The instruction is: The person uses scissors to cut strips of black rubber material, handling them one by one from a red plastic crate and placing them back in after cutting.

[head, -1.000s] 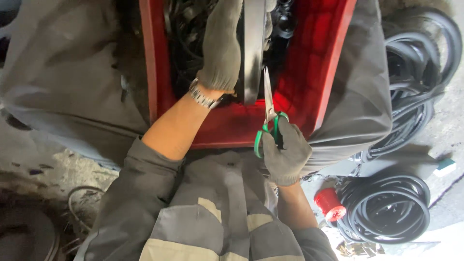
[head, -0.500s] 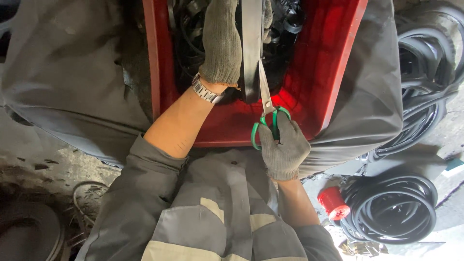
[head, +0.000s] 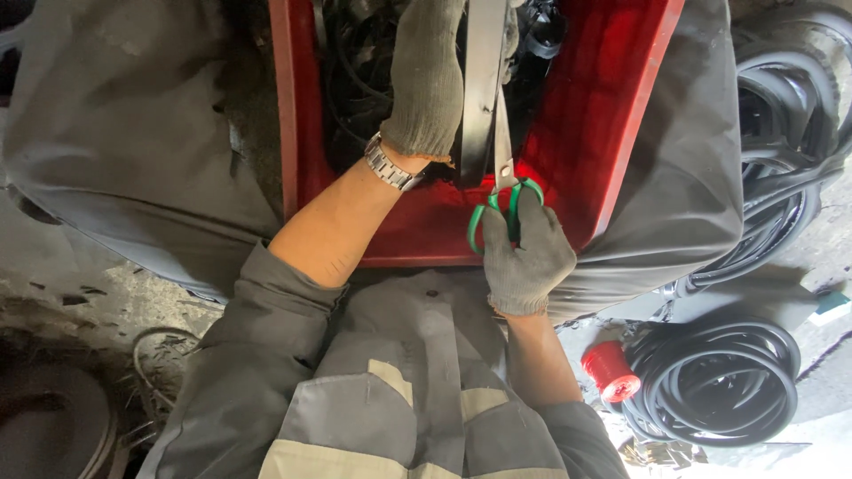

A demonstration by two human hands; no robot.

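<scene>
The left hand (head: 429, 75) grips the black strip (head: 480, 89), whose long axis runs straight ahead of the right hand (head: 524, 253), closed on green-handled scissors (head: 500, 182).

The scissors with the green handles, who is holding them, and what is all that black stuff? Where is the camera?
The camera sits on a person's head and looks down, so you see their own arms and grey work clothes. Both hands wear grey knit gloves. The right hand has its grip on the green-handled scissors, whose blades meet a flat black rubber strip. The left hand holds that strip up over a red plastic crate with black scraps inside. Black rubber coils and a small red spool lie on the ground.
</scene>
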